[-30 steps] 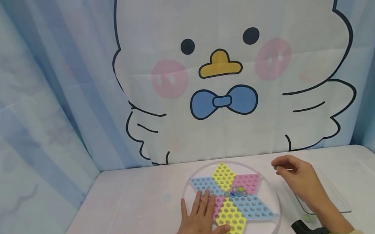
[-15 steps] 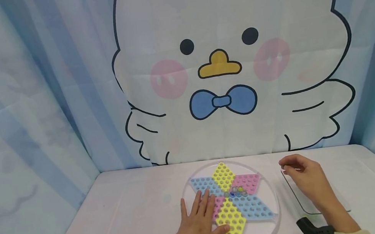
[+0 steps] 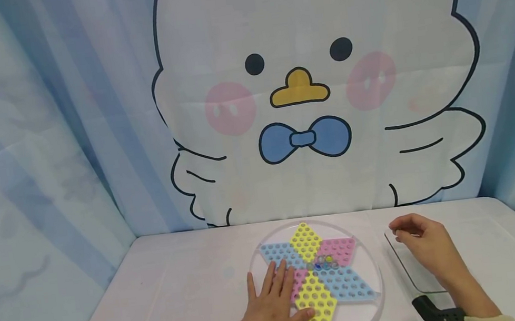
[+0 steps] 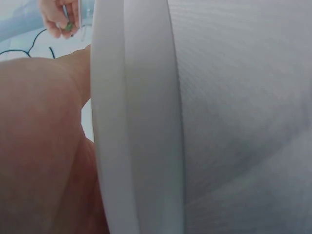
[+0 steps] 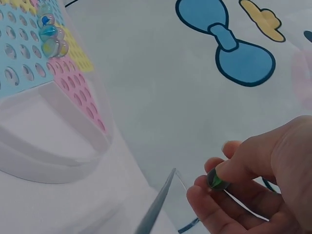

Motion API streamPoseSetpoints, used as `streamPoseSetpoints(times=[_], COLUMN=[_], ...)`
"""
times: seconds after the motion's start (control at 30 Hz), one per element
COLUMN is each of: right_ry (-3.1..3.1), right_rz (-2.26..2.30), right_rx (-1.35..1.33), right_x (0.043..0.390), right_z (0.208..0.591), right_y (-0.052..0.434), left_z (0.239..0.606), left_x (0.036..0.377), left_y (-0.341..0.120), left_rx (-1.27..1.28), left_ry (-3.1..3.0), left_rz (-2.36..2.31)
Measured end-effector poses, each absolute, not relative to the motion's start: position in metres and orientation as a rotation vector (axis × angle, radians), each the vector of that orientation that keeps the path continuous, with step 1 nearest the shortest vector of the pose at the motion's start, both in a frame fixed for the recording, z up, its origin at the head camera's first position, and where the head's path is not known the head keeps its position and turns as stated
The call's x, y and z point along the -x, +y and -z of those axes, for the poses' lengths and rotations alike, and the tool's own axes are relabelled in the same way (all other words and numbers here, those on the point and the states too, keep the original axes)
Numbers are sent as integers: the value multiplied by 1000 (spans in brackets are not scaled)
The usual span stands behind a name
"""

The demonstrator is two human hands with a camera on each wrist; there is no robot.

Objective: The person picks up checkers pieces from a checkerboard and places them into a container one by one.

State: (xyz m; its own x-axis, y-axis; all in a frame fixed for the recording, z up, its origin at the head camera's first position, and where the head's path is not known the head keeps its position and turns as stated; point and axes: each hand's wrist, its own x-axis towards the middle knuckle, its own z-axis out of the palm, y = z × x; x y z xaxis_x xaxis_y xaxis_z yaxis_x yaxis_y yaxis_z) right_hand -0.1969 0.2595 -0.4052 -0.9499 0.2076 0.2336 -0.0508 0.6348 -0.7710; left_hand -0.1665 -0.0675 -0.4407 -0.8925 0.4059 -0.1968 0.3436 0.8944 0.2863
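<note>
- Round white plastic-looking board [image 3: 364, 267], dimpled six-point star.
- Left hand [image 3: 272, 310]: fingers spread, board's 8 o'clock.
- Right hand [image 3: 426, 247]: pinching, off board's 3 o'clock.
- Glassy marbles [image 3: 327, 262]: cluster, star-centre's 3 o'clock.
- Green-cored marble [image 5: 214, 182]: smooth sphere, in right-hand pinch.

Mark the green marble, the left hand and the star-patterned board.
Green marble [image 5: 215, 181]: right wrist view, its uncovered side.
Left hand [image 3: 272, 310]: head view, back of the hand.
Star-patterned board [image 3: 316, 298]: head view, its near yellow section.

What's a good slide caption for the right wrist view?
Right hand pinching a green marble, apart from the multicoloured perforated board.
</note>
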Motion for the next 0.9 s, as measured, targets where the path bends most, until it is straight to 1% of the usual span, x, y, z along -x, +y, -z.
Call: streamPoseSetpoints(times=[0.2, 0.9], right_ry=[-2624, -2795], right_rz=[-1196, -1169], right_rx=[166, 176], right_x=[200, 207], right_z=[410, 418], right_y=[264, 277], left_z=[440, 441], left_x=[166, 167], left_y=[-67, -66], left_rx=[-566, -552], left_ry=[2814, 2805], left_rz=[-357, -347])
